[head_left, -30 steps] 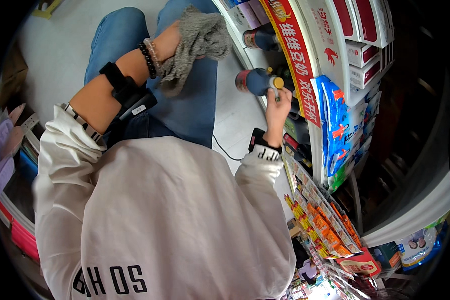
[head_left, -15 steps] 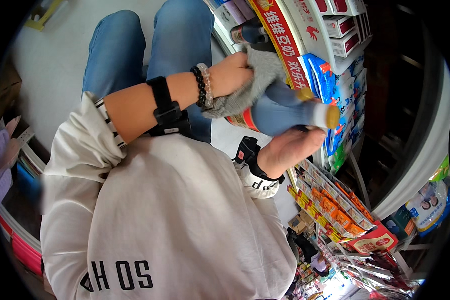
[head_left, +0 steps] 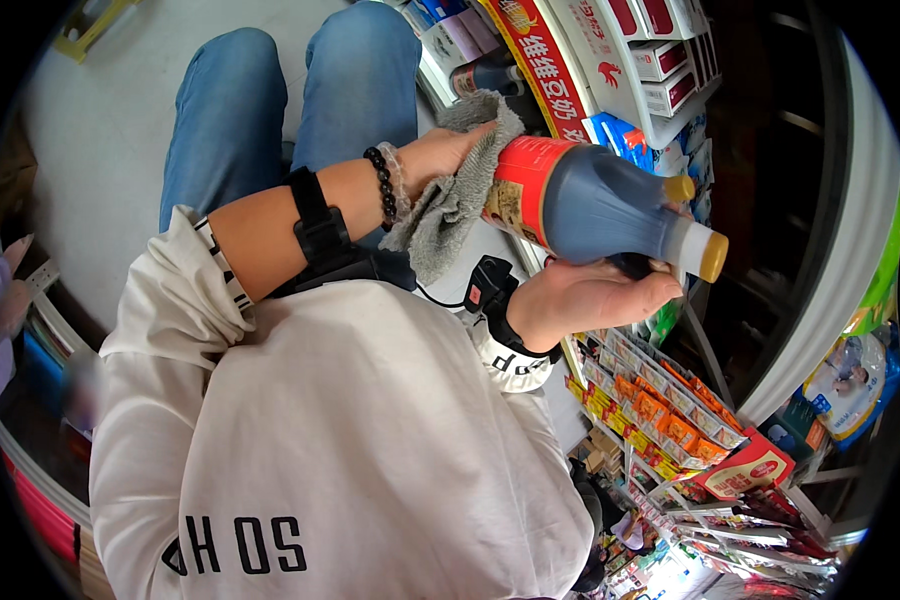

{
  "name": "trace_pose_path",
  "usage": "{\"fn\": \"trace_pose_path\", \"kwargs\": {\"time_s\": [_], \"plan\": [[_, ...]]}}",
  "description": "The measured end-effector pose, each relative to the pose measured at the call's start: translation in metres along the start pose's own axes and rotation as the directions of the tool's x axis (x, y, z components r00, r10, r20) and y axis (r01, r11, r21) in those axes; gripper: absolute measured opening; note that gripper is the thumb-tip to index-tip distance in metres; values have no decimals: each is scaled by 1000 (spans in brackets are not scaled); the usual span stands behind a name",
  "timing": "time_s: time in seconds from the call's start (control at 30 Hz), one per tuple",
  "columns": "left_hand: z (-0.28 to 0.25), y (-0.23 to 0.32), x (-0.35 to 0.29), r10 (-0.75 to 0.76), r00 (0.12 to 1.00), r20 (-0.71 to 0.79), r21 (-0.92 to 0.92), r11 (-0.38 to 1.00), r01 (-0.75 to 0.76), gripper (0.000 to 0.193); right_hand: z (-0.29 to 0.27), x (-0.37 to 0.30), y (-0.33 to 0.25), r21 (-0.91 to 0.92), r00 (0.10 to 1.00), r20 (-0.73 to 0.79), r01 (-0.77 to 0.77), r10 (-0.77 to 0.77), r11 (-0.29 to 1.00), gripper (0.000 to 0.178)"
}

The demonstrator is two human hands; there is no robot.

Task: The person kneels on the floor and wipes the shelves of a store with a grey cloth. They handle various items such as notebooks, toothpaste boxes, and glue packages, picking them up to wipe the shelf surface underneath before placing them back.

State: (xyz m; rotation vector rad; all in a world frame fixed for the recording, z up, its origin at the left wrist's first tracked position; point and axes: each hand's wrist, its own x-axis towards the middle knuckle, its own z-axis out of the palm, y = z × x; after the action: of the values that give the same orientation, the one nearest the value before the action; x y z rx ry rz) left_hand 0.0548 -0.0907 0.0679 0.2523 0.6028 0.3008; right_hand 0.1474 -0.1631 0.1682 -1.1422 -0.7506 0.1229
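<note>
Two dark bottles (head_left: 610, 205) with yellow caps and a red label lie side by side, tilted with their caps toward the right. My right hand (head_left: 585, 300) is closed around them near the necks, thumb in front; most of its fingers are hidden behind the bottles. My left hand (head_left: 440, 155) grips a grey cloth (head_left: 450, 215) and holds it against the base end of the bottles. Part of the cloth hangs below that hand, and its fingertips are covered.
Beside the bottles runs a shelf with a red and yellow front strip (head_left: 538, 62). Another dark bottle (head_left: 485, 76) lies on it. White and red boxes (head_left: 667, 80) stand above. Lower right is a rack of orange packets (head_left: 660, 410). A yellow stool (head_left: 85, 32) stands upper left.
The bottles have shifted right and turned, so more of the red label shows. The cloth has slid toward their base end and hangs lower. My right hand moved slightly right with them.
</note>
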Motion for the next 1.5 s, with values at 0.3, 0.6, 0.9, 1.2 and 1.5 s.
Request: {"fn": "trace_pose_path", "kwargs": {"time_s": [0.3, 0.6, 0.9, 1.2, 1.5], "plan": [[-42, 46, 10, 309, 876, -371, 285, 935, -210, 29, -66, -2, 50, -293, 953, 174, -191, 248, 937, 18], [-79, 75, 18, 415, 851, -322, 394, 876, -279, 29, -131, -34, 226, -682, 835, 206, -251, 509, 687, 16], [-69, 80, 20, 371, 871, -322, 337, 904, -261, 24, -114, 4, 296, -227, 509, -138, -851, 849, 473, 14], [-61, 83, 21, 334, 871, -361, 322, 921, -220, 22, -102, 28, 336, -113, 571, -198, -821, 797, 560, 37], [-61, 79, 27, 343, 873, -345, 331, 916, -229, 23, -120, 28, 342, -292, 617, -168, -776, 769, 559, 39]]}}
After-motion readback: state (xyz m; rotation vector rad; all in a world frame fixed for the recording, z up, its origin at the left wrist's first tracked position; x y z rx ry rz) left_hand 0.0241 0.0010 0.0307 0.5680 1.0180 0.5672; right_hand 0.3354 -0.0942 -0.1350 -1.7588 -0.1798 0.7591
